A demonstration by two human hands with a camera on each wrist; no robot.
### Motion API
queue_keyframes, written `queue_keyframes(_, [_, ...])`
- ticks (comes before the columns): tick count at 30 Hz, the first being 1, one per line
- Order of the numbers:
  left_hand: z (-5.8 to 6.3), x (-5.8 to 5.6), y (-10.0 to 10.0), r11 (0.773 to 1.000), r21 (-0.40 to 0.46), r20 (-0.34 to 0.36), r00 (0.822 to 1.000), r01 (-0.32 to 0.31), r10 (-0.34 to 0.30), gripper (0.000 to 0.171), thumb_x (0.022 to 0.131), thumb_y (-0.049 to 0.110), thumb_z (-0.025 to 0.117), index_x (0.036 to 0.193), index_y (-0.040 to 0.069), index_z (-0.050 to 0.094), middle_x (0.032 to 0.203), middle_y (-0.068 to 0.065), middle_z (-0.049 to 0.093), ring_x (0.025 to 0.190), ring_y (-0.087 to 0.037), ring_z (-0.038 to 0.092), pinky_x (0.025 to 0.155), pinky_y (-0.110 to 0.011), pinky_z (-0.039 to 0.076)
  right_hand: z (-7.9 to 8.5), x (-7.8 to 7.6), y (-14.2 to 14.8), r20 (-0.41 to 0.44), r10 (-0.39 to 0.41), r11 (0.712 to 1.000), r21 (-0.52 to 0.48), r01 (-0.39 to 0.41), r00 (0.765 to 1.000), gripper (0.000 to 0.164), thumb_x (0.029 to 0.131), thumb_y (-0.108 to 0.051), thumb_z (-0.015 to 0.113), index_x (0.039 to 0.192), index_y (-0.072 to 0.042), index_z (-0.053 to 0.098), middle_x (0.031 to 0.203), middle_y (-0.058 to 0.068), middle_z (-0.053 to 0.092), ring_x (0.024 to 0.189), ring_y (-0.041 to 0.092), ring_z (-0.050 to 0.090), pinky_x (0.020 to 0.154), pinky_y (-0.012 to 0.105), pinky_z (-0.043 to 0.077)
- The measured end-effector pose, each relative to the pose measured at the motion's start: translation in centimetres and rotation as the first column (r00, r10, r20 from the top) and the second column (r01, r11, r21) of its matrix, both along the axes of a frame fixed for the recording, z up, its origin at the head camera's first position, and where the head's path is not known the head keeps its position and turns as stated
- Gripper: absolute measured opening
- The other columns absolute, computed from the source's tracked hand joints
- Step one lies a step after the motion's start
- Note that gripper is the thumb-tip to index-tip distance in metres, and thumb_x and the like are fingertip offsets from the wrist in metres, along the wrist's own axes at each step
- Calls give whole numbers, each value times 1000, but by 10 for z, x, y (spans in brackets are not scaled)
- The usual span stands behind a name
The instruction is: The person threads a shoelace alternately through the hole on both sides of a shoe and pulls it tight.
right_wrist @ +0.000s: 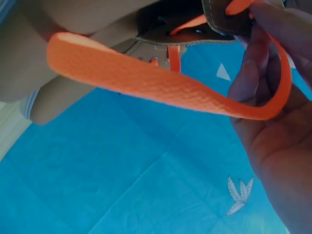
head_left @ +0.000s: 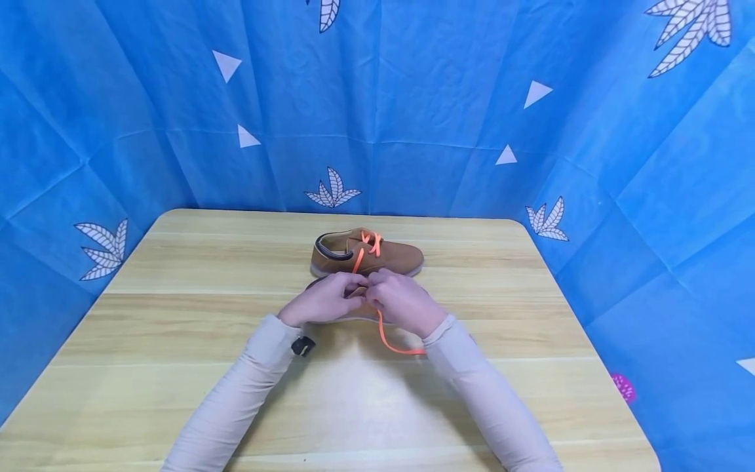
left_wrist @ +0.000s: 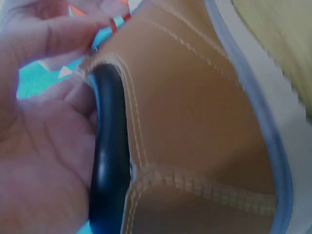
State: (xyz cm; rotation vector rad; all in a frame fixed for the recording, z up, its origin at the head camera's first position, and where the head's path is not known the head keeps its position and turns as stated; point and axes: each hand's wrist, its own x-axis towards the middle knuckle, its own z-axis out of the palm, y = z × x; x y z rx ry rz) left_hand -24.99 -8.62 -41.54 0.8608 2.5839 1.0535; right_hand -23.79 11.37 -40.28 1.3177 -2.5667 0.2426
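Leftmost, the bare bench (head_left: 147, 367) spreads out on the outer side of the left hand (head_left: 321, 300), with blue printed cloth (head_left: 413, 85) beyond its edge. A black wristband (head_left: 303, 346) shows at the cuff just behind that hand. The left hand grips the brown near shoe (left_wrist: 195, 122), its thumb and fingers closed about the upper beside the dark-lined opening. This shoe sits directly beneath both hands, mostly covered by them in the head view. Just past the hands stands the far shoe (head_left: 404, 257), upright on its sole, its opening beyond the left hand and its toe beyond the right; its own lacing (head_left: 377, 244) is orange. Another orange strand lies against its near side; which shoe that belongs to I cannot tell. Close against the left, the right hand (head_left: 406, 303) pinches an orange lace (right_wrist: 136, 80) at an eyelet of the near shoe, fingertips narrowed together. From there the lace curves down onto the bench nearer the wearer, reaching the right cuff.
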Motion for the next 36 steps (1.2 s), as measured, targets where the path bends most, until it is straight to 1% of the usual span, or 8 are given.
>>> queue_keyframes(3, [1, 0, 1, 1000, -4, 15, 1000, -17, 17, 20, 96, 17, 64, 113, 15, 74, 86, 4, 66, 69, -10, 55, 66, -26, 44, -1, -1, -1, 10, -13, 1000, -2, 13, 1000, 20, 82, 5, 76, 74, -13, 71, 78, -4, 61, 79, 16, 59, 71, 26, 50])
queue_keyframes(6, [2, 0, 2, 999, 8, 50, 998, -37, 36, 15, 94, 12, 62, 101, 16, 74, 76, 5, 59, 64, -9, 50, 61, -25, 38, -1, -2, 0, 65, -23, 999, -28, 25, 998, 18, 81, 2, 80, 80, -12, 69, 81, -3, 67, 82, 17, 63, 76, 30, 53])
queue_keyframes(9, [4, 2, 2, 999, 20, 72, 997, -39, 37, 16, 95, 12, 63, 105, 15, 75, 82, 5, 64, 69, -9, 53, 64, -26, 41, -3, -3, 3, 118, -41, 996, -75, 50, 992, 20, 82, 2, 79, 81, -13, 65, 79, -3, 65, 79, 16, 62, 74, 28, 52])
queue_keyframes(15, [7, 4, -1, 998, 64, 109, 994, 3, -10, 26, 99, 19, 65, 122, 11, 72, 112, -3, 76, 92, -10, 66, 86, -30, 53, -4, 0, 1, 136, -96, 990, -93, 109, 986, 26, 86, 2, 75, 78, -13, 55, 73, -4, 55, 67, 11, 51, 60, 22, 42])
queue_keyframes(21, [7, 6, 1, 999, 33, 101, 995, -14, 10, 22, 97, 26, 67, 116, 17, 74, 98, 2, 71, 83, -13, 59, 76, -30, 47, -5, 4, -5, 118, -104, 993, -51, 111, 988, 23, 87, -2, 77, 81, -13, 58, 75, -4, 58, 69, 12, 53, 59, 24, 45])
queue_keyframes(29, [5, 5, -1, 999, 35, 116, 993, -9, 5, 20, 98, 29, 66, 114, 20, 75, 104, 6, 75, 92, -10, 64, 87, -29, 52, -4, 5, -6, 124, -116, 992, -38, 121, 985, 23, 84, 0, 78, 82, -15, 59, 79, -4, 62, 71, 11, 56, 62, 24, 49])
queue_keyframes(32, [5, 5, -1, 999, 48, 125, 992, -14, 8, 22, 99, 26, 64, 116, 18, 76, 105, 4, 75, 91, -10, 63, 85, -29, 52, 3, 0, 4, 255, -82, 991, -81, 106, 963, 17, 87, -12, 82, 89, -13, 65, 83, -2, 65, 76, 13, 60, 67, 25, 51])
queue_keyframes(36, [7, 5, -1, 998, 59, 123, 992, -15, 8, 27, 101, 25, 63, 123, 16, 75, 115, 2, 76, 97, -11, 65, 87, -30, 52, 13, -12, 33, 456, -97, 970, -155, 186, 885, 35, 89, -27, 83, 114, -7, 69, 102, 8, 73, 93, 21, 68, 84, 34, 58])
